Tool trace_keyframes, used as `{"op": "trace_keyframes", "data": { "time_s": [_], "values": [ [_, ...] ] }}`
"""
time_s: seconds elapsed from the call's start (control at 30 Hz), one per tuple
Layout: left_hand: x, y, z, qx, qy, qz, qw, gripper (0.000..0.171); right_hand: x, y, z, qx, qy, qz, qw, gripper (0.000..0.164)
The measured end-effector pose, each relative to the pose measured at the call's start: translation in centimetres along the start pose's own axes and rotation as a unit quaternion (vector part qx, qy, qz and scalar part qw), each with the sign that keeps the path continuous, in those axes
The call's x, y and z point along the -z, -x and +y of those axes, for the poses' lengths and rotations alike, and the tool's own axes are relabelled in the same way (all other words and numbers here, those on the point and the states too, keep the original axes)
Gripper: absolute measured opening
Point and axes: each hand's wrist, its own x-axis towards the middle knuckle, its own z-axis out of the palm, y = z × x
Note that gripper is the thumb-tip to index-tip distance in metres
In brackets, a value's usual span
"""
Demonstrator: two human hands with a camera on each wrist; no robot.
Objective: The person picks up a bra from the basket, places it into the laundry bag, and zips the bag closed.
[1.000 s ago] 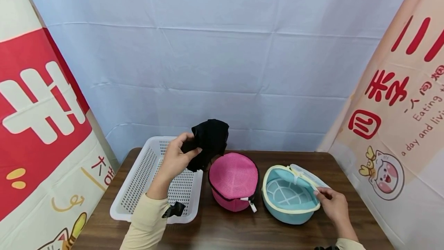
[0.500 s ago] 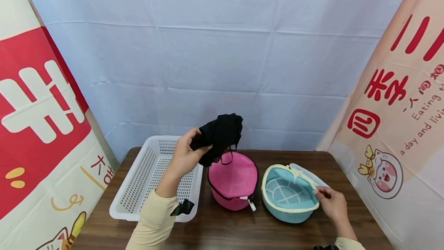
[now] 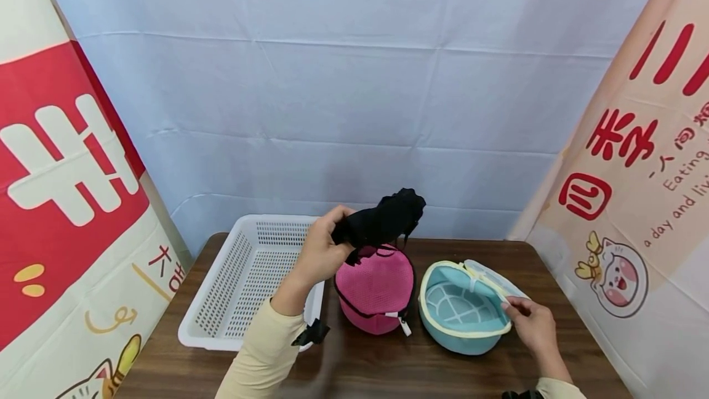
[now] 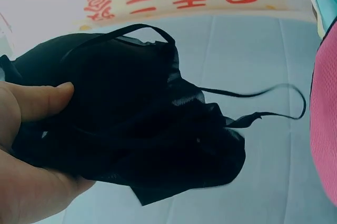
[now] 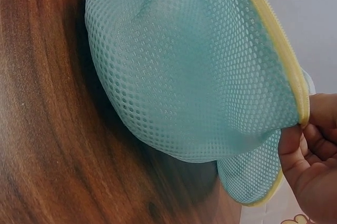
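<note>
My left hand (image 3: 325,254) grips a black bra (image 3: 382,217) with thin straps, held in the air above the pink mesh laundry bag (image 3: 376,288). In the left wrist view the thumb lies across the bra's (image 4: 137,108) fabric, and one strap loops out toward the pink bag (image 4: 326,119). My right hand (image 3: 534,328) pinches the yellow zippered rim of the blue-green mesh laundry bag (image 3: 465,345). That bag stands open, its inner ribbed base in sight and its lid folded back. Close up, the right wrist view shows the hand (image 5: 310,155) at the rim of the bag (image 5: 174,71).
A white perforated plastic basket (image 3: 191,319) stands on the left of the dark wooden table (image 3: 376,368). The pink bag sits between it and the blue-green bag, lid down. A pale blue cloth backdrop (image 3: 343,91) hangs behind the table, with printed cloths on both sides.
My left hand has carried the bra to the right, from beside the basket to above the pink bag. The right hand keeps its pinch on the blue-green bag's rim.
</note>
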Motion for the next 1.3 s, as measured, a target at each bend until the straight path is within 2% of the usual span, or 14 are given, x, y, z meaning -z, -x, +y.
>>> {"op": "trace_keyframes", "data": {
  "time_s": [0.13,0.37,0.47,0.63,0.77,0.87,1.0,1.07,1.13,1.3],
  "values": [
    [-0.8,-0.1,-0.1,0.006,0.008,-0.015,0.9998,0.028,-0.1,0.0,0.0,-0.001,0.001,0.003,1.0,0.026],
    [-3.5,-0.4,-3.9,0.015,0.029,-0.023,0.9992,0.029,-0.1,0.0,0.1,-0.001,0.006,-0.001,1.0,0.028],
    [-4.3,-0.3,-4.5,0.03,0.042,-0.033,0.9981,0.027,-0.1,0.0,0.0,0.001,0.008,-0.001,1.0,0.028],
    [-5.4,-0.2,-4.9,0.053,0.055,-0.047,0.996,0.027,-0.2,0.0,-0.1,0.002,0.003,0.001,1.0,0.028],
    [-6.3,-0.4,-5.1,0.058,0.061,-0.043,0.9956,0.027,-0.3,0.0,-0.2,0.003,0.001,0.003,1.0,0.028],
    [-6.7,-0.4,-4.4,0.066,0.074,-0.039,0.9943,0.027,-0.3,0.0,-0.2,0.0,-0.002,-0.002,1.0,0.028],
    [-7.5,-0.2,-4.9,0.087,0.111,-0.039,0.9893,0.031,-0.3,0.0,-0.3,-0.006,-0.004,-0.01,1.0,0.029],
    [-8.2,-0.1,-6.0,0.094,0.127,-0.037,0.9866,0.033,-0.3,0.1,-0.3,-0.008,-0.003,-0.011,1.0,0.028],
    [-8.6,-0.1,-6.2,0.099,0.139,-0.04,0.9845,0.034,-0.4,0.0,-0.2,-0.011,-0.002,-0.01,1.0,0.027],
    [-9.5,-0.1,-6.7,0.106,0.144,-0.042,0.9829,0.033,-0.4,0.0,-0.2,-0.009,-0.008,0.002,1.0,0.027]
  ]
}}
